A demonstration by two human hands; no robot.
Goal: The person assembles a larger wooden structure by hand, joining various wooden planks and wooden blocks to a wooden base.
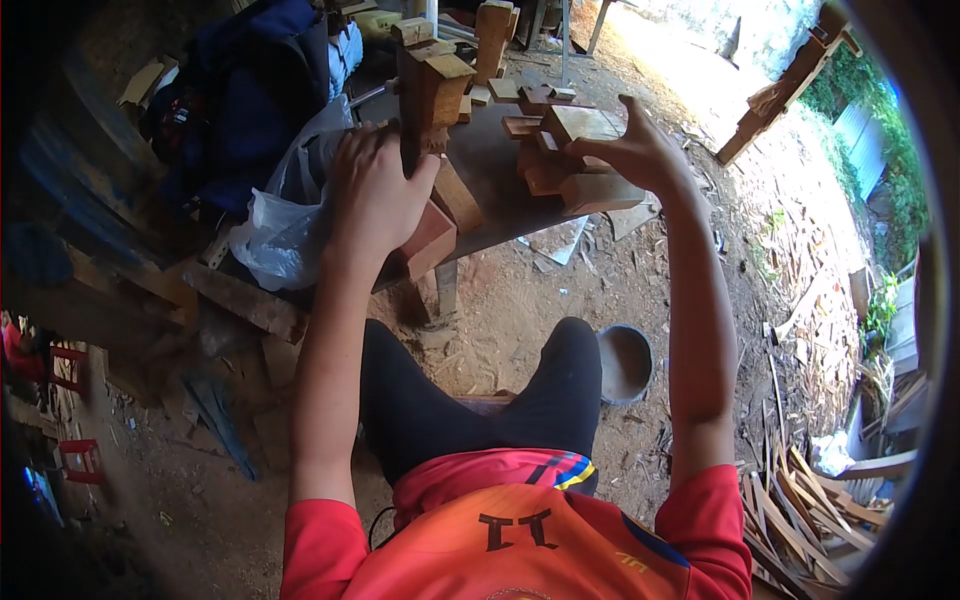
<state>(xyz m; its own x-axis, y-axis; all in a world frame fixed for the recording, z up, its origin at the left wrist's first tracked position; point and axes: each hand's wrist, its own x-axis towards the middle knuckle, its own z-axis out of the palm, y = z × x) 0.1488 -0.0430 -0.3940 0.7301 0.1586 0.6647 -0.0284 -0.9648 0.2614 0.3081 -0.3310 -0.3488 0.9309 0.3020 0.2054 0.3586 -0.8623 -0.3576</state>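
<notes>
On the left side of a dark work table (500, 215), my left hand (385, 185) is closed around the lower part of an upright wooden piece (430, 90). A reddish wooden block (428, 242) lies just below that hand, beside a longer block (458, 195). To the right, my right hand (635, 150) is raised with its thumb and fingers spread, over a group of wooden blocks. Its thumb is close to a pale-topped block (580, 124); whether they touch is unclear. Another block (600, 190) sits at the table's right edge.
A clear plastic bag (275, 235) lies left of my left hand, near dark blue cloth (255, 90). A round basin (625, 365) stands on the ground by my knee. A wooden post (785, 85) leans at upper right. Wood strips (810, 510) are piled at lower right.
</notes>
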